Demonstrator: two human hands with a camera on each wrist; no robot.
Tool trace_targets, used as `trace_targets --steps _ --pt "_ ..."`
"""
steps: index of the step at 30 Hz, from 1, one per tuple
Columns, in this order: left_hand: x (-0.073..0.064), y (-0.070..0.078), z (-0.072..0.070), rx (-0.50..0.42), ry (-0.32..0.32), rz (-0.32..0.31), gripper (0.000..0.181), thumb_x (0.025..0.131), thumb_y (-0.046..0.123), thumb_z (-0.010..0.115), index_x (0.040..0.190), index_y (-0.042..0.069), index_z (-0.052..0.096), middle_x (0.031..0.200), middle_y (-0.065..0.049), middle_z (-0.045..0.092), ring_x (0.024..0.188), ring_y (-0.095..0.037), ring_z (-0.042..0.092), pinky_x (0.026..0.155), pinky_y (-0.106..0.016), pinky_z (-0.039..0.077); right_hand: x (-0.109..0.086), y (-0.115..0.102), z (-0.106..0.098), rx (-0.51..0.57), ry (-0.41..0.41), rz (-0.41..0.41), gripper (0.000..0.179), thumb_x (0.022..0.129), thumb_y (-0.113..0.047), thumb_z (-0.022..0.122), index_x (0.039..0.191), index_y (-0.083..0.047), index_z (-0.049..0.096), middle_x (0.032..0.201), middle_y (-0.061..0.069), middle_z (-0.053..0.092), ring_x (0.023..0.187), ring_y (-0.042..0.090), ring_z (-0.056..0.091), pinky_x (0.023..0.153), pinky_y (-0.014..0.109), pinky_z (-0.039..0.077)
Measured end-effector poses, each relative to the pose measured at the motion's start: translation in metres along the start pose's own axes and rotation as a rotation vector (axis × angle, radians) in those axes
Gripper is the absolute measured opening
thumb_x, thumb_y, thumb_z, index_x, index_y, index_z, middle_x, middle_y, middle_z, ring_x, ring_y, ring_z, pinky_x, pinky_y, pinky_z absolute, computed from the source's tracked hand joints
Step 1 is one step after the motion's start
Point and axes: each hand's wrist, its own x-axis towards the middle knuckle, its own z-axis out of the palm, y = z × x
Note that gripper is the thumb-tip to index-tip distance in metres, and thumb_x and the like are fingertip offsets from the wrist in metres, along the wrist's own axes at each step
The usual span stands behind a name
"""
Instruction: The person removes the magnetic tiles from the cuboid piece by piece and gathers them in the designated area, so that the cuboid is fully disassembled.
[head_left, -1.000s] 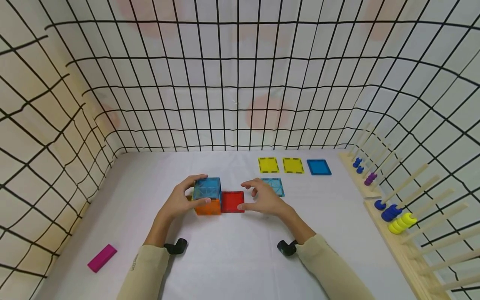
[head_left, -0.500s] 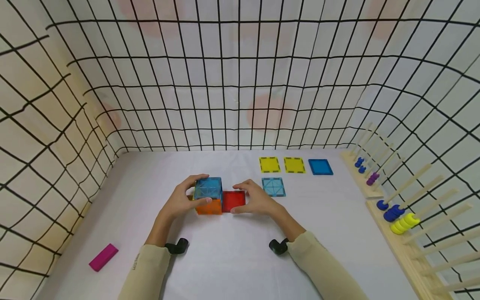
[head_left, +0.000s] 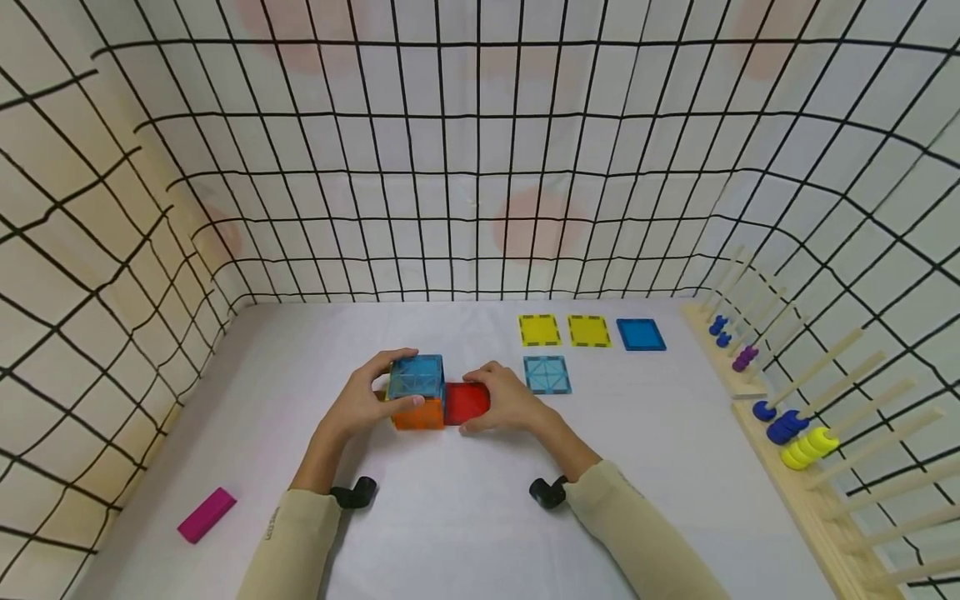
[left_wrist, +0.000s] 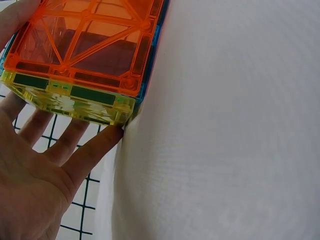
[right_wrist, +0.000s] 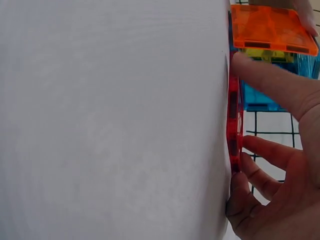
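Observation:
A cube of clear magnetic tiles stands on the white cloth, with a blue tile (head_left: pixel 416 377) on top and an orange tile (head_left: pixel 420 415) in front. My left hand (head_left: pixel 358 402) grips it, thumb at the front and fingers round the back. The left wrist view shows a yellow tile (left_wrist: pixel 62 95) on the cube's left side. Flat against the cube's right side lies a red tile (head_left: pixel 463 402). My right hand (head_left: pixel 512 402) holds that tile, its thumb at the near edge and fingers at the far and right edges (right_wrist: pixel 234 112). The hand partly covers it.
Back right lie two yellow tiles (head_left: pixel 539 330) (head_left: pixel 588 331), a blue tile (head_left: pixel 641 334) and a light blue tile (head_left: pixel 547 375). Wooden peg boards (head_left: pixel 787 483) with coloured beads line the right side. A magenta block (head_left: pixel 207 515) lies front left. Black grid netting (head_left: pixel 480 150) surrounds the table.
My right hand has moved left onto the red tile and closed round its edges. My left hand has stayed on the cube, which has not visibly moved.

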Motion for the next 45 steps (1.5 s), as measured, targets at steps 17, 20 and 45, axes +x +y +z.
trace_targets --steps 17,20,45 --pt "-0.001 0.001 0.001 0.026 0.005 0.007 0.074 0.083 0.037 0.086 0.148 0.034 0.051 0.156 0.002 0.047 0.138 -0.04 0.047 0.101 -0.055 0.056 -0.004 -0.006 -0.001 -0.082 0.05 0.063 0.068 0.07 -0.043 0.091 0.129 -0.018 0.067 0.125 0.003 0.061 0.117 0.022 0.052 0.085 0.038 0.06" --pt "-0.001 0.001 0.0 0.028 0.004 0.009 0.075 0.084 0.036 0.085 0.15 0.03 0.05 0.156 0.001 0.047 0.138 -0.041 0.047 0.101 -0.055 0.056 -0.005 -0.004 -0.003 -0.072 0.054 0.076 0.068 0.069 -0.044 0.091 0.128 -0.019 0.068 0.123 0.002 0.061 0.115 0.02 0.054 0.086 0.038 0.06" --pt "-0.002 -0.004 0.003 0.011 0.002 0.016 0.076 0.084 0.034 0.086 0.151 0.028 0.05 0.16 -0.001 0.043 0.142 -0.042 0.043 0.104 -0.064 0.051 -0.057 0.057 -0.064 0.036 0.165 0.064 0.075 0.071 -0.042 0.091 0.138 -0.02 0.064 0.14 0.007 0.057 0.13 0.03 0.05 0.089 0.048 0.062"
